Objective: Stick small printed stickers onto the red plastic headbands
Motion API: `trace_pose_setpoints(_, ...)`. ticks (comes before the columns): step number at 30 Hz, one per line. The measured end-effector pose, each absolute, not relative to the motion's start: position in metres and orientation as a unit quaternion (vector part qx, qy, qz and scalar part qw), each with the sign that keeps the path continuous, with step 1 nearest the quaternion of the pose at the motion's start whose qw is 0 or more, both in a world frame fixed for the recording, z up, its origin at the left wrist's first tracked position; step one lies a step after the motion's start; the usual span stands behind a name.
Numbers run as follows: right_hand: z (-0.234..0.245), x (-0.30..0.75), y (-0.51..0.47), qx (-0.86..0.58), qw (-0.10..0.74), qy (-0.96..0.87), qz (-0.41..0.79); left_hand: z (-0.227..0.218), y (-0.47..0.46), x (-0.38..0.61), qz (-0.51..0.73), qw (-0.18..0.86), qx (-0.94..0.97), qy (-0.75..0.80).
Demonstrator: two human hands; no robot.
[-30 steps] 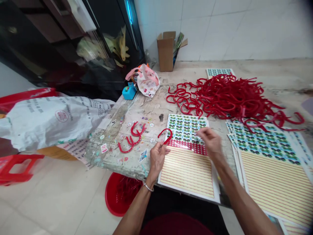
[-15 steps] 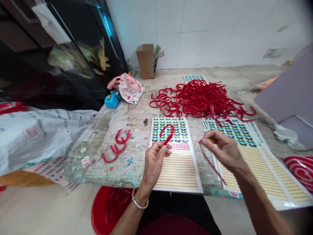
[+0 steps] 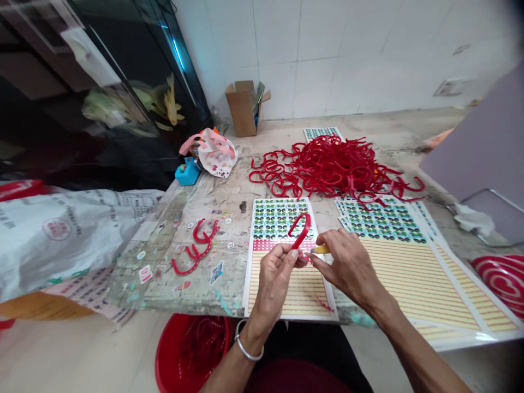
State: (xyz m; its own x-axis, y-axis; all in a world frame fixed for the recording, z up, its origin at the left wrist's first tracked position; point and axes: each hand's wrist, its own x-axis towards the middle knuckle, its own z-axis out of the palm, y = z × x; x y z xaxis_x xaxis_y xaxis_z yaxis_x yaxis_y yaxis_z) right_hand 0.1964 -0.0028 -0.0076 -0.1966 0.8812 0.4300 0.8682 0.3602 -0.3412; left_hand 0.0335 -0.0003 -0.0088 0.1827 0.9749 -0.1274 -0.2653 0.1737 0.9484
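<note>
My left hand (image 3: 275,275) pinches the lower end of a red cane-shaped hook (image 3: 304,229), its curve pointing up. In my right hand (image 3: 352,267) is a small yellow-handled knife (image 3: 320,249), its tip close to the held end of the hook. A thin red strip (image 3: 324,303) shows below my right fingers; where it is held is hidden. Beneath both hands lies a printed sheet (image 3: 266,295) with rows of eye stickers and yellow bands. To the left, several curved red pieces (image 3: 195,251) rest on the worn table.
A big heap of red hooks (image 3: 339,164) covers the back right. More printed sheets (image 3: 409,273) lie at right. Further back are a cardboard box (image 3: 242,109), a cloth bag (image 3: 216,155) and a blue holder (image 3: 187,172). A red basin (image 3: 164,349) stands below the table edge.
My right hand has moved left, bringing the knife up to the hook. My left hand and the hook have shifted slightly right. The thin red strip now hangs lower over the middle sheet.
</note>
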Motion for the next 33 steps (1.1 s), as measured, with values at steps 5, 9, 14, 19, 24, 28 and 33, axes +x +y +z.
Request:
trace_pose_setpoints(5, -0.043, 0.202, 0.014, -0.59, 0.34, -0.718, 0.142, -0.01, -0.003, 0.029, 0.498, 0.671, 0.375, 0.401)
trace_pose_setpoints(9, -0.056, 0.201, 0.019, -0.563, 0.398, -0.705, 0.167, -0.013, -0.004, 0.026, 0.51, 0.717, 0.309, 0.361)
trace_pose_setpoints(14, -0.021, 0.181, -0.025, -0.607, 0.509, -0.587, 0.165, -0.013, -0.002, 0.027, 0.542, 0.722, 0.269, 0.337)
trace_pose_setpoints(19, -0.016, 0.148, -0.055, -0.542, 0.555, -0.368, 0.513, -0.006, -0.005, 0.034, 0.537, 0.712, 0.296, 0.341)
trace_pose_setpoints(24, -0.022, 0.136, -0.042, -0.408, 0.62, -0.126, 0.659, -0.003, -0.011, 0.033, 0.542, 0.675, 0.337, 0.369)
trace_pose_setpoints(28, -0.019, 0.134, -0.036, -0.328, 0.649, -0.04, 0.685, -0.005, -0.015, 0.034, 0.539, 0.68, 0.337, 0.366)
trace_pose_setpoints(33, -0.026, 0.133, -0.034, -0.336, 0.671, -0.059, 0.658, -0.008, -0.017, 0.039, 0.535, 0.69, 0.329, 0.36)
